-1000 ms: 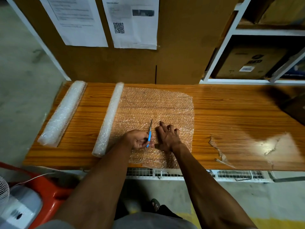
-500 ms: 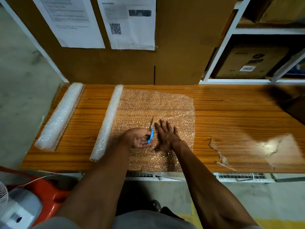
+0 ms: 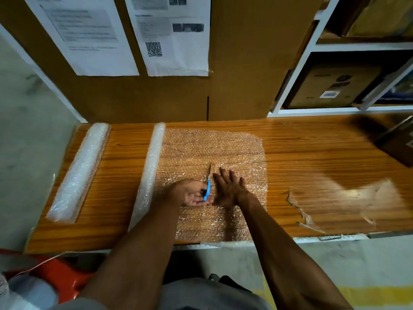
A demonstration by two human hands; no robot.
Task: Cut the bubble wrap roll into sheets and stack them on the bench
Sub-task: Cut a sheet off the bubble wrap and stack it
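Two hands work over the bubble wrap (image 3: 212, 153) spread flat on the wooden worktop (image 3: 312, 148). Left hand (image 3: 190, 193): palm up, fingers curled round the blue handles of the scissors (image 3: 207, 184), blade pointing toward 12 o'clock across the wrap. Right hand (image 3: 230, 189): fingers straight and spread, pressed flat on the wrap just beside the scissors at 3 o'clock. The wrap's uncut end joins the roll (image 3: 152, 171), which lies lengthwise at 9 o'clock of the hands; its near edge overhangs the front of the worktop. A second roll (image 3: 78, 173) lies well apart, farther toward 9 o'clock, near the worktop's end. Clear plastic scraps (image 3: 299, 209) lie on the worktop at 3 o'clock. Cardboard panel with two printed papers (image 3: 174, 36) stands at 12 o'clock.
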